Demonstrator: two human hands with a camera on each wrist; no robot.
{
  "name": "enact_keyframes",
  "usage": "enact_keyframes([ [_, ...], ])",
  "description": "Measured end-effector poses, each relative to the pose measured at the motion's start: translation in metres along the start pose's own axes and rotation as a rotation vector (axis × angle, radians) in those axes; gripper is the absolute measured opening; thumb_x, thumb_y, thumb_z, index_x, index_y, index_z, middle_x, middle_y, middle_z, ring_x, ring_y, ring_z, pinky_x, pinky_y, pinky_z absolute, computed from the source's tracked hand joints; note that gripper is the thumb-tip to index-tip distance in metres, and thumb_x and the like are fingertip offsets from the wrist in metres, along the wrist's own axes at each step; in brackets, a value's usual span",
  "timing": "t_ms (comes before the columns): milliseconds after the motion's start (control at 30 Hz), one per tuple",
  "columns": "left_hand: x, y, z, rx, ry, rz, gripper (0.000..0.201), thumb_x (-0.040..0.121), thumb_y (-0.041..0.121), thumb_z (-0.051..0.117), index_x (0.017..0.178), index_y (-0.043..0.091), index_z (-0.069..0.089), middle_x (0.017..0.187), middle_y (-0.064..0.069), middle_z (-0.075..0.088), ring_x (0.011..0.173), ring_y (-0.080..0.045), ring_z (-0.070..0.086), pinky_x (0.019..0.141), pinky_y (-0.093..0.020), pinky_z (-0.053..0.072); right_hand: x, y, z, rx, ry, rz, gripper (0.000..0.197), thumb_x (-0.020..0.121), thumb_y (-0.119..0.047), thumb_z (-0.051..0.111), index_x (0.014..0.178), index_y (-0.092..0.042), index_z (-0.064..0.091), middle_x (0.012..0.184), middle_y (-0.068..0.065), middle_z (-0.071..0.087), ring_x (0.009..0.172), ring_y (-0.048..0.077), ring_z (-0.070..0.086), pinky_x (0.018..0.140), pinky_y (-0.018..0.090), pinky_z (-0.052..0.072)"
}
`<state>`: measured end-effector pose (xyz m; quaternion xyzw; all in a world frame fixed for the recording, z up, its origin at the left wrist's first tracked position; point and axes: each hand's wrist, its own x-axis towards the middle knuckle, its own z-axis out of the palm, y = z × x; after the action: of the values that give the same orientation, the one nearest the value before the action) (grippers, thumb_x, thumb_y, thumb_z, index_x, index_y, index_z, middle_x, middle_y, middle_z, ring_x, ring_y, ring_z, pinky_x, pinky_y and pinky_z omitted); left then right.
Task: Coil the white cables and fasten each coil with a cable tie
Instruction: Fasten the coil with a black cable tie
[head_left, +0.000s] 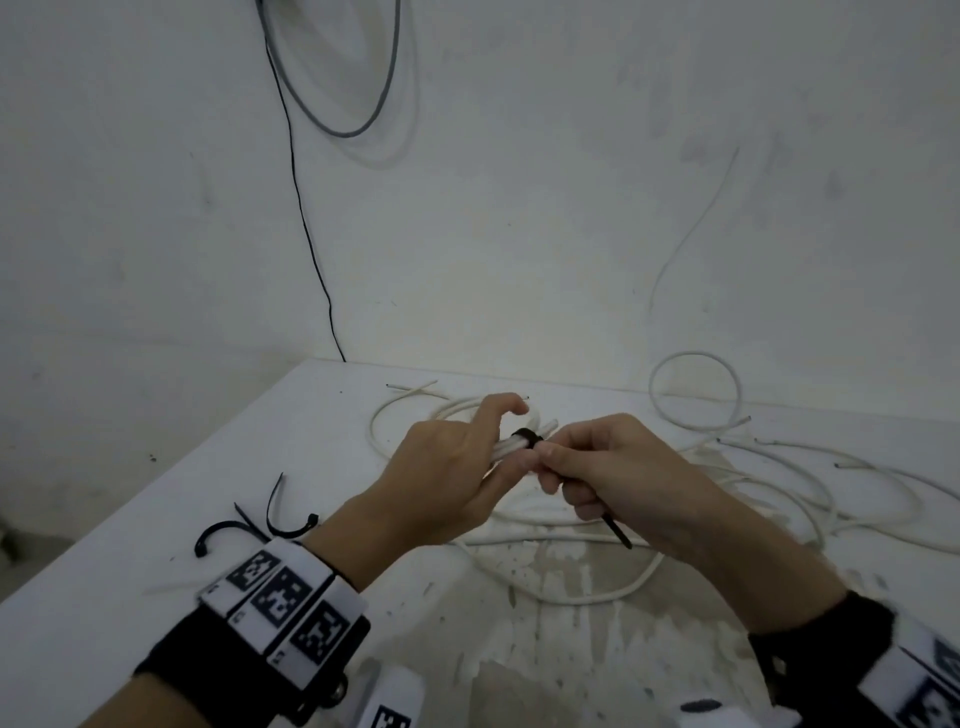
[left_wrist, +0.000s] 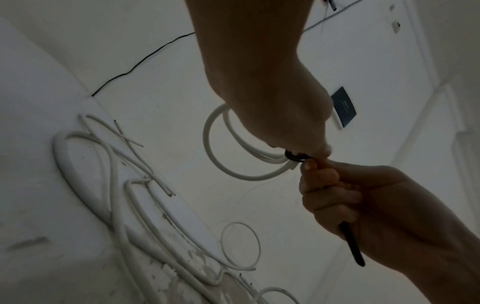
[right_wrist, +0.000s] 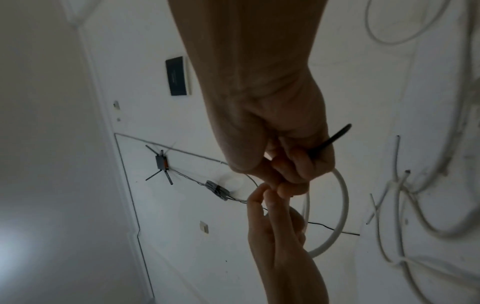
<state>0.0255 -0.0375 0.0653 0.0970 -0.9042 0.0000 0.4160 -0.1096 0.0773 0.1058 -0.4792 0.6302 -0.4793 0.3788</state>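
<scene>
Left hand (head_left: 447, 467) grips the coil (left_wrist: 233, 162); right hand (head_left: 618, 467) grips its cable tie (head_left: 527, 435); loose cables (head_left: 779, 483) and spare ties (head_left: 270, 519) lie on the table (head_left: 104, 597)

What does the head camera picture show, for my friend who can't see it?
Two hands fasten a black tie around a white coil: the left hand holds the coil, the right hand grips the tie's tail. Loose cables and spare ties lie on a white table.
</scene>
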Motion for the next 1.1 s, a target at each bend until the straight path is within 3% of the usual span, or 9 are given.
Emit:
enact_keyframes([
  [133, 0.005, 0.000, 0.002, 0.102, 0.027, 0.048, 0.057, 0.098, 0.047, 0.023, 0.080, 0.009, 0.061, 0.049, 0.007, 0.052, 0.037, -0.014, 0.044, 0.040, -0.019, 0.025, 0.002, 0.001, 0.001, 0.103, 0.064, 0.036, 0.033, 0.093, -0.004, 0.045, 0.066, -0.007, 0.065, 0.045, -0.007, 0.034, 0.040, 0.006, 0.021, 0.037, 0.017, 0.017],
  [433, 0.009, 0.002, -0.002, 0.025, 0.005, 0.043, 0.044, 0.099, 0.044, 0.022, 0.102, 0.011, 0.051, 0.060, 0.017, 0.032, 0.045, -0.005, 0.028, 0.043, -0.020, 0.024, -0.004, 0.010, 0.008, 0.302, 0.161, -0.089, 0.033, 0.089, 0.000, 0.051, 0.065, -0.005, 0.073, 0.044, -0.005, 0.017, 0.037, 0.007, 0.013, 0.038, 0.014, 0.013],
  [600, 0.007, 0.001, -0.004, -0.163, -0.129, -0.074, 0.042, 0.094, 0.046, 0.027, 0.103, 0.013, 0.051, 0.058, 0.013, 0.044, 0.049, -0.008, 0.040, 0.049, -0.018, 0.031, -0.006, 0.015, 0.013, 0.234, 0.194, -0.184, 0.026, 0.091, -0.002, 0.054, 0.073, -0.005, 0.073, 0.039, -0.009, 0.025, 0.034, 0.006, 0.018, 0.037, 0.015, 0.016],
  [667, 0.009, 0.004, -0.006, -0.333, -0.169, -0.176, 0.046, 0.089, 0.052, 0.027, 0.091, 0.013, 0.051, 0.058, 0.007, 0.050, 0.051, -0.012, 0.044, 0.051, -0.020, 0.033, -0.008, 0.015, 0.015, 0.143, 0.199, -0.313, 0.021, 0.090, -0.004, 0.057, 0.080, -0.006, 0.076, 0.039, -0.011, 0.033, 0.035, 0.004, 0.022, 0.036, 0.012, 0.024],
  [767, 0.011, 0.012, -0.007, -0.459, -0.156, -0.243, 0.042, 0.084, 0.056, 0.035, 0.070, 0.017, 0.040, 0.047, 0.011, 0.038, 0.045, -0.010, 0.033, 0.048, -0.019, 0.028, -0.012, 0.013, 0.014, 0.039, 0.134, -0.438, 0.019, 0.090, -0.010, 0.058, 0.089, -0.009, 0.076, 0.039, -0.011, 0.037, 0.038, 0.001, 0.024, 0.040, 0.011, 0.025],
  [867, 0.011, 0.014, -0.007, -0.692, -0.169, -0.314, 0.047, 0.081, 0.050, 0.044, 0.073, 0.004, 0.041, 0.051, 0.006, 0.039, 0.045, -0.012, 0.032, 0.046, -0.030, 0.028, -0.015, 0.008, 0.010, -0.050, 0.092, -0.450, 0.021, 0.091, -0.005, 0.056, 0.083, -0.009, 0.075, 0.038, -0.013, 0.036, 0.037, 0.002, 0.024, 0.040, 0.010, 0.024],
  [933, 0.010, 0.017, -0.010, -0.711, -0.168, -0.321, 0.052, 0.079, 0.048, 0.045, 0.079, -0.004, 0.045, 0.054, -0.010, 0.042, 0.047, -0.016, 0.034, 0.044, -0.035, 0.029, -0.017, 0.006, 0.007, -0.082, 0.055, -0.417, 0.023, 0.091, -0.003, 0.055, 0.078, -0.010, 0.072, 0.038, -0.014, 0.036, 0.036, 0.001, 0.026, 0.041, 0.009, 0.024],
  [1000, 0.011, 0.018, -0.011, -0.658, -0.141, -0.284, 0.045, 0.076, 0.046, 0.045, 0.077, 0.002, 0.050, 0.056, -0.017, 0.046, 0.048, -0.016, 0.036, 0.045, -0.036, 0.031, -0.018, 0.006, 0.004, -0.081, 0.000, -0.381, 0.025, 0.092, -0.003, 0.054, 0.075, -0.011, 0.071, 0.040, -0.014, 0.038, 0.037, 0.001, 0.027, 0.042, 0.008, 0.025],
  [1100, 0.012, 0.015, -0.011, -0.568, -0.161, -0.223, 0.033, 0.076, 0.044, 0.044, 0.072, 0.012, 0.051, 0.053, -0.008, 0.054, 0.045, -0.010, 0.040, 0.044, -0.026, 0.033, -0.021, 0.006, 0.002, -0.123, -0.036, -0.365, 0.030, 0.092, 0.000, 0.052, 0.070, -0.011, 0.069, 0.038, -0.014, 0.040, 0.036, 0.000, 0.030, 0.041, 0.008, 0.027],
])
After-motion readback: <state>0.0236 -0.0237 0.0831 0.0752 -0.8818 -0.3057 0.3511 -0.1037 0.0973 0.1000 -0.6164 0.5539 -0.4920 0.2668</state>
